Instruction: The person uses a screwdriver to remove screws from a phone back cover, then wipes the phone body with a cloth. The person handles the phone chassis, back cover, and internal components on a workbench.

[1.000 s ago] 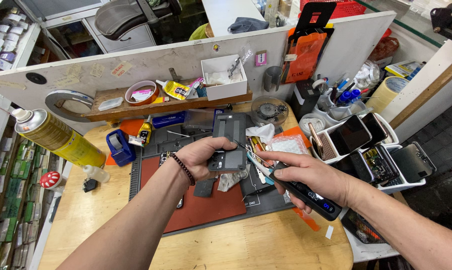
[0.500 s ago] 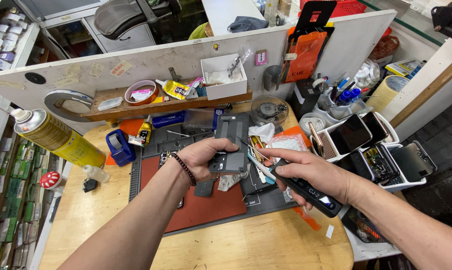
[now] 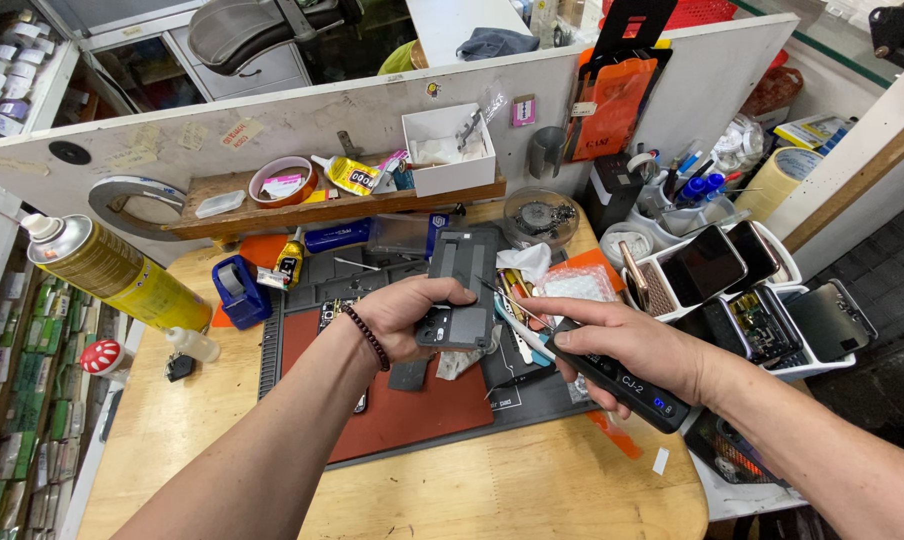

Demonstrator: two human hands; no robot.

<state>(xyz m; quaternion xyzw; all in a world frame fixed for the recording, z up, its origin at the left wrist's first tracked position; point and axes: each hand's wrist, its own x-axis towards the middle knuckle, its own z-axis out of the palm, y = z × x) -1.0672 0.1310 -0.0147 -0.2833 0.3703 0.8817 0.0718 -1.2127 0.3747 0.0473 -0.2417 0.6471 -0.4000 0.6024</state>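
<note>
While the left hand [image 3: 407, 315] grips a dark phone body [image 3: 459, 290] with its open back facing up, fingers wrapped tight around the lower end, the right hand [image 3: 622, 350] is clamped on a chunky black handheld tool [image 3: 622, 385], index finger stretched along the top toward the phone. The phone is held up just above the work mat [image 3: 412, 415], which is reddish in the middle with a grey border, sitting on a round wooden table [image 3: 492, 495]. A beaded bracelet [image 3: 370, 338] is on the left wrist. Pretty cluttered bench otherwise: yellow spray can [image 3: 117, 272] off to the left, blue tape dispenser [image 3: 239, 290] near the mat's corner, a wooden shelf [image 3: 322, 205] with a roll of tape [image 3: 282, 180] behind, and white trays of phones [image 3: 742, 290] on the right.
</note>
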